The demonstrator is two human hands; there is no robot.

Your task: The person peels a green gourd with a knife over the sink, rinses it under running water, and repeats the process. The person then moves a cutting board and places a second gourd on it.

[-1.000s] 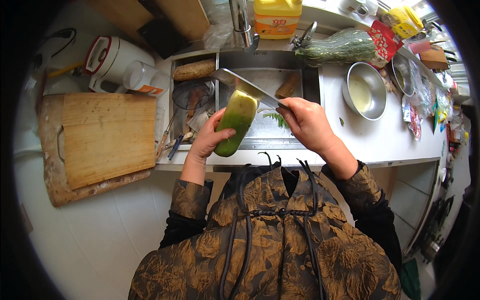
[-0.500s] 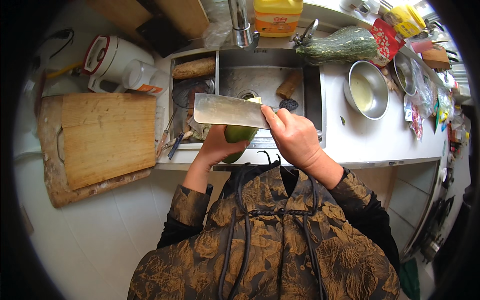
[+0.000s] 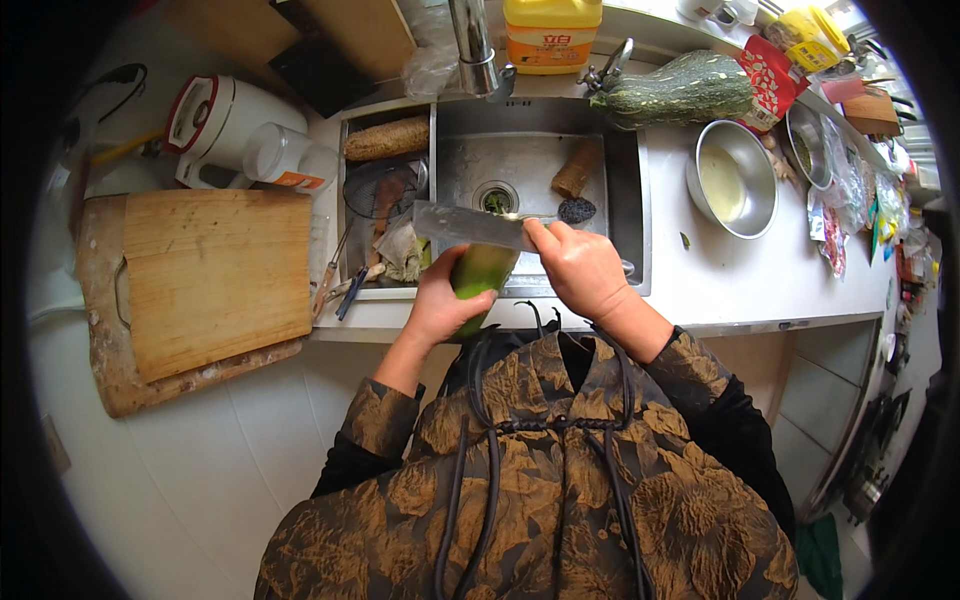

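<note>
My left hand (image 3: 440,300) is wrapped round a thick green vegetable (image 3: 487,270), smooth and rounded, just over the sink's near edge; its exact kind I cannot tell. In my right hand (image 3: 585,270) is the handle of a cleaver (image 3: 465,226), its broad metal blade pointing left. The blade lies across the far end of the vegetable, tilted, and hides that end. Beyond it, green scraps sit in the sink's drain (image 3: 495,197).
The steel sink (image 3: 643,200) holds a brown root piece (image 3: 577,168) and a dark scrubber (image 3: 577,210). Left are stacked cutting boards (image 3: 215,280) and a white appliance (image 3: 230,120). A faucet (image 3: 475,50) hangs overhead. Right are a large green squash (image 3: 680,92) and a metal bowl (image 3: 733,180).
The cleaver has come nearer to me and slightly right, its blade now tilted more edge-on. More of the green vegetable shows, and the drain with green scraps has come into view.
</note>
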